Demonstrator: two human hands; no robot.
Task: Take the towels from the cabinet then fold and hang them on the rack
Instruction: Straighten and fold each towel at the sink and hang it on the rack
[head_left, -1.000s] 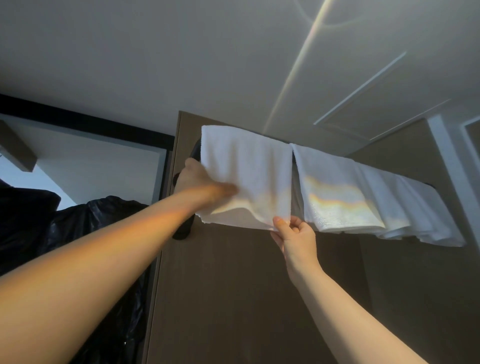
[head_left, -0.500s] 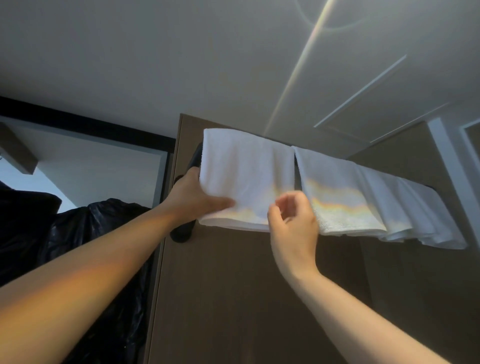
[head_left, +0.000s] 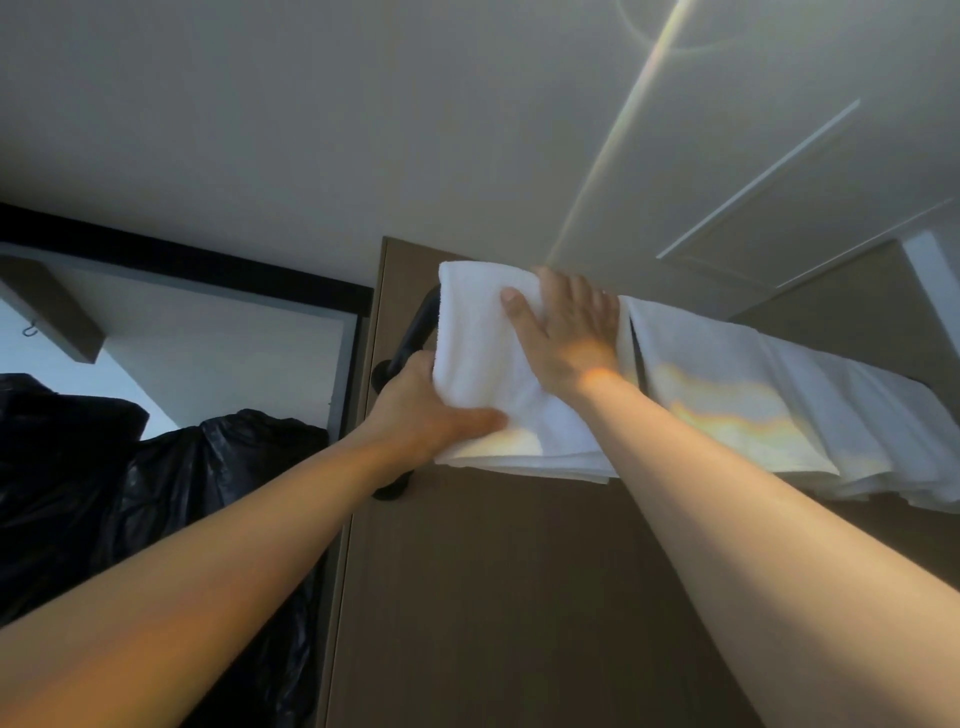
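While the left hand (head_left: 415, 410) grips the towel (head_left: 483, 358), the right hand (head_left: 569, 338) lies flat on it. Uneven pull may slide it off the rack (head_left: 413, 332)

The rack (head_left: 415, 332) is a black bar with a dull, matt finish; whether it is metal or plastic cannot be told. Draped over the rack's left end, the white towel (head_left: 483, 364) is soft, fuzzy terry cloth. The other towels (head_left: 727, 395), further right along the rack, are the same white cloth. Behind the rack, the brown panel (head_left: 493, 597) looks smooth and matt, like wood laminate. Left of the rack, the black bags (head_left: 156, 493) are crinkled, glossy plastic. Above the rack, the ceiling (head_left: 363, 130) is smooth, matt white.
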